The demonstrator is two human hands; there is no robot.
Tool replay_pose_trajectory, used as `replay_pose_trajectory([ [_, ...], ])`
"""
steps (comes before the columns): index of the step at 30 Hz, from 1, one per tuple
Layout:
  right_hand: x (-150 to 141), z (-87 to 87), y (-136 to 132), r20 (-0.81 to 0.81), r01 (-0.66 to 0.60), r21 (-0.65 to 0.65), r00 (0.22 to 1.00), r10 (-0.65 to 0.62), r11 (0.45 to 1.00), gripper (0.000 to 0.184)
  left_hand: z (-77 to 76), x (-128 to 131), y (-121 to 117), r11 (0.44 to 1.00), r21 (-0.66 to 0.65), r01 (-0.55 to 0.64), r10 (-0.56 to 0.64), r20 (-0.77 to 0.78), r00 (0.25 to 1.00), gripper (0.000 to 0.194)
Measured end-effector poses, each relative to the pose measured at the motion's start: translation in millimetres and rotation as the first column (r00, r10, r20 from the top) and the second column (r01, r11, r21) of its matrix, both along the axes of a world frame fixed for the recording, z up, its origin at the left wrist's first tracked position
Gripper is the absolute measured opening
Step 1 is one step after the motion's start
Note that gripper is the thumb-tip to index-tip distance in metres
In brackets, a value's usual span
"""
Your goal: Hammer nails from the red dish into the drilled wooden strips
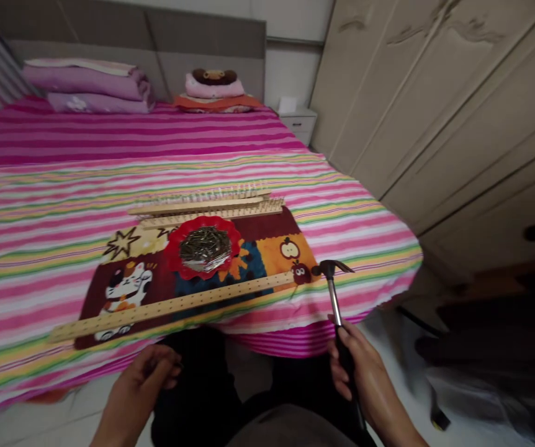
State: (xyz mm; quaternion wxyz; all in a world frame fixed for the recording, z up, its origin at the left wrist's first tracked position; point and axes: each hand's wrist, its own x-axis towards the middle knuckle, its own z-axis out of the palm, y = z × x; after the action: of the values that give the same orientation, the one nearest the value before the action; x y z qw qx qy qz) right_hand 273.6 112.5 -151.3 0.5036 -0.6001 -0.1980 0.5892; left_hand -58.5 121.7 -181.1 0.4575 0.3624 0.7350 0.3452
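My right hand [360, 366] is wrapped round the dark handle of a claw hammer [333, 298], held upright with its head over the edge of the bed. My left hand [149, 379] is curled with fingers pressed together above my left thigh; anything in it is too small to make out. In front lies a long wooden strip [179, 304] with rows of small holes, laid slantwise across a patterned mat [156, 261]. Behind it a red scalloped dish [173, 251] holds a heap of nails [205, 248].
At the mat's far edge several wooden strips [211, 208] are stacked, with nails sticking up from them. The mat lies on a bed with a striped sheet [360, 248]. Folded bedding [95, 90] is at the headboard. A wardrobe [416, 93] stands right; a chair base [437, 410] is low right.
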Motion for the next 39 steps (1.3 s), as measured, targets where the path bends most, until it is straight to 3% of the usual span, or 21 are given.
replay_pose_trajectory([
  [5,0.1,3.9,2.0,-0.012,0.011,0.067,1.000,-0.010,0.998,0.038,39.0,52.8,46.5,0.983,0.172,0.067,-0.093,0.146,0.985,0.043],
  [8,0.8,2.6,0.9,-0.024,0.007,0.060,1.000,-0.006,0.998,0.039,49.1,91.9,75.9,0.950,0.274,0.147,-0.208,0.208,0.956,0.037],
  [12,4.4,-1.5,0.6,-0.035,0.029,0.025,0.999,-0.028,0.999,0.047,39.6,129.5,112.4,0.899,0.363,0.246,-0.335,0.207,0.919,0.030],
  [16,7.8,-4.7,1.8,-0.033,0.043,0.014,0.999,-0.043,0.999,0.052,19.9,148.9,134.6,0.880,0.359,0.311,-0.367,0.098,0.925,0.025],
  [20,8.3,-4.7,2.2,-0.032,0.048,0.002,0.998,-0.047,0.999,0.050,8.0,157.0,139.4,0.900,0.321,0.295,-0.337,0.083,0.938,0.025],
  [32,0.8,2.6,1.2,0.039,-0.043,0.042,0.998,0.042,0.998,0.045,-2.0,161.9,141.1,0.878,0.305,0.369,-0.378,-0.032,0.925,0.022],
  [39,-6.2,11.8,0.9,0.028,-0.222,0.053,0.975,0.220,0.974,0.046,-5.1,161.3,136.3,0.808,0.300,0.507,-0.434,-0.280,0.856,0.017],
])
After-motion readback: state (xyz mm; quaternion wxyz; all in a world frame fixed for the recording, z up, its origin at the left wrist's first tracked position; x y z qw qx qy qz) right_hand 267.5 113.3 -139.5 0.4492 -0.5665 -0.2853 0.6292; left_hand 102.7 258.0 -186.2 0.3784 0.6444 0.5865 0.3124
